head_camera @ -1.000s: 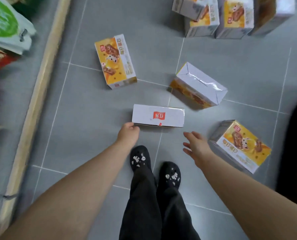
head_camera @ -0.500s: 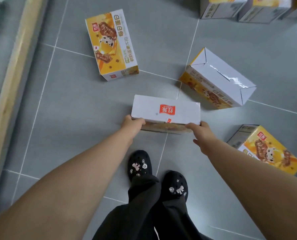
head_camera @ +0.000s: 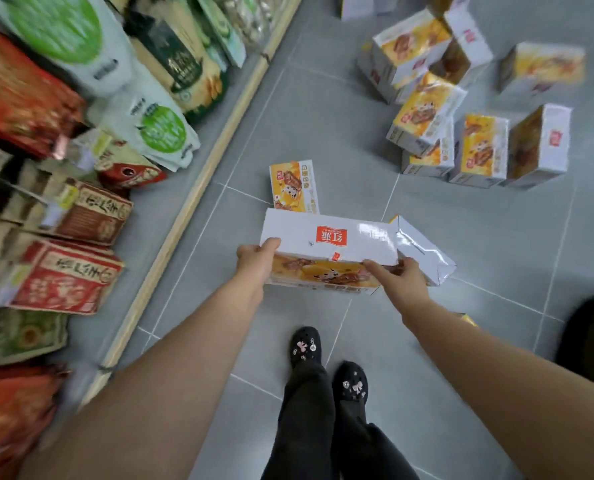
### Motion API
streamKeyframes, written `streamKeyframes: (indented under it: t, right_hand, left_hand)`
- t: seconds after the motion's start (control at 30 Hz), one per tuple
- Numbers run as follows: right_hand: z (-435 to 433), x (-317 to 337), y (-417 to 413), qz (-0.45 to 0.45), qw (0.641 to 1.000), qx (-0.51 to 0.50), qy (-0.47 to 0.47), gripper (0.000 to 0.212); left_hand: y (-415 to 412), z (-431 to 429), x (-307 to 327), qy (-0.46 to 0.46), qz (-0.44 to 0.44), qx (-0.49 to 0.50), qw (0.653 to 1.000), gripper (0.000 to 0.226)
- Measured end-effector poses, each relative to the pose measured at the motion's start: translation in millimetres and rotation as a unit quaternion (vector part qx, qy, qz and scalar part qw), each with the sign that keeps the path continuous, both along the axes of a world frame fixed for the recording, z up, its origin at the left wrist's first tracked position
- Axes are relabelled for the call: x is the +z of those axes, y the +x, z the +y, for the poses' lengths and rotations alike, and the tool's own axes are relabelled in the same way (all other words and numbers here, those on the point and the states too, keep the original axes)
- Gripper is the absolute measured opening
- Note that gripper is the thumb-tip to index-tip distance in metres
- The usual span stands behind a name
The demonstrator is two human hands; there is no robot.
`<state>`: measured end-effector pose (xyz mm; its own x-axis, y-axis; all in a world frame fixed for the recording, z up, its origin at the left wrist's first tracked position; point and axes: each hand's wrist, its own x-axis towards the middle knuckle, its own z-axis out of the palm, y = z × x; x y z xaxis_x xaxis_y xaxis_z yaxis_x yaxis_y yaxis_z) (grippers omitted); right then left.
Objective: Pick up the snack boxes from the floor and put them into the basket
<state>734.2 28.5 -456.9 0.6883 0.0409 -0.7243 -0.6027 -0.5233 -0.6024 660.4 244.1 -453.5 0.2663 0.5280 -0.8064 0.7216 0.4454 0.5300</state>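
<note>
Fingers (head_camera: pixel 270 242) grip the white-topped, yellow-fronted snack box (head_camera: pixel 330 237) at both ends.

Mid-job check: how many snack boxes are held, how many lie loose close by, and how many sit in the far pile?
Held: 1, the held box
Loose nearby: 2, the face-up box and the white-side box
Far pile: at least 7, blurred
Total: at least 10

Arms outstretched; left hand (head_camera: pixel 255 259) and right hand (head_camera: pixel 397 277) in curled grips.
</note>
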Motion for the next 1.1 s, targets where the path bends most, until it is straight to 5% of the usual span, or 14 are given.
streamKeyframes:
  t: [0.1,0.23,0.5,0.57,0.73,0.87,1.1]
  right_hand:
    - [12.4,72.3,-2.2,-0.023,0.999,0.03,0.015,0.07]
    - [28.7,146.4,-17.0,-0.071,0.994,0.078,0.038,0.069]
    - [33.3,230.0,-66.8,-0.101,0.961,0.238,0.094,0.054]
    - [39.8,244.7,-87.3,-0.107,0.943,0.301,0.096,0.054]
    - [62.0,267.9,-147.2,-0.118,0.886,0.443,0.073,0.07]
    - [79.2,280.4,-219.7,-0.114,0.843,0.518,0.086,0.062]
    - [93.8,282.7,-382.6,-0.113,0.76,0.63,0.111,0.051]
  left_hand:
    - [-14.9,10.0,81.1,0.056,-0.023,0.019,0.998,0.041]
    - [-49.4,12.4,162.5,0.096,-0.055,0.072,0.991,0.037]
    - [-165.7,-38.2,244.1,0.116,-0.098,0.28,0.948,0.011]
    - [-205.7,-58.3,257.9,0.107,-0.09,0.341,0.93,0.013]
    - [-302.8,-90.6,255.2,0.095,-0.08,0.435,0.892,0.072]
    - [-374.1,-127.4,293.5,0.099,-0.078,0.493,0.861,0.045]
    - [-528.1,-175.3,294.1,0.116,-0.078,0.645,0.751,0.041]
